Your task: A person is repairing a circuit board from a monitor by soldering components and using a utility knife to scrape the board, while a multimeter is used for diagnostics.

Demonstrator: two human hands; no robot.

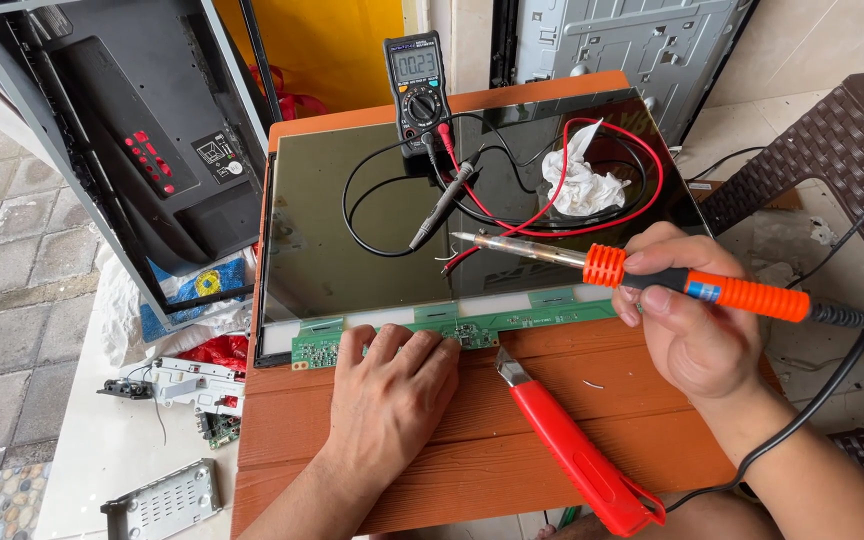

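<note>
My right hand [687, 315] grips an orange-handled soldering iron [722, 291], held level with its metal tip [472, 238] pointing left above the dark display panel [352, 220]. My left hand [392, 385] rests palm down on the wooden table, its fingertips touching the long green circuit strip [542, 314] along the panel's near edge. A red utility knife [572, 445] lies on the table between my hands. The iron's black cord [822, 390] runs down past my right wrist.
A multimeter [417, 85] stands at the panel's far edge, with black and red leads [572, 205] and a crumpled white tissue [584, 180] on the glass. A dismantled screen back cover [142, 140] leans at left. Loose boards and brackets [192, 385] lie on the floor at left.
</note>
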